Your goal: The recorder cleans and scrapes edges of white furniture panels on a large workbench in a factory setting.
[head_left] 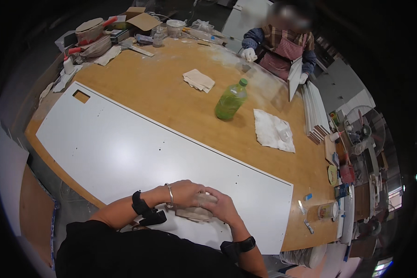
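Note:
Both hands meet over the near edge of a large white panel [125, 148] lying flat on the table. My left hand [186, 192] and my right hand [224, 206] curl with fingers together round a beige-grey, cloth-like bundle [194, 212]. Fingers partly hide the bundle, so I cannot tell its exact kind. Next to it, below my left wrist, a white sheet or cloth [171, 221] shows. A rectangular cutout [81, 96] pierces the panel's far left corner, and small holes dot its surface.
Beyond the panel, a wooden table [157, 102] bears a green bottle [231, 99], a folded beige cloth [199, 80] and a white cloth [268, 132]. Across it, a gloved person [282, 51] holds a white board beside stacked boards [314, 111]. A jar [328, 211] stands at right.

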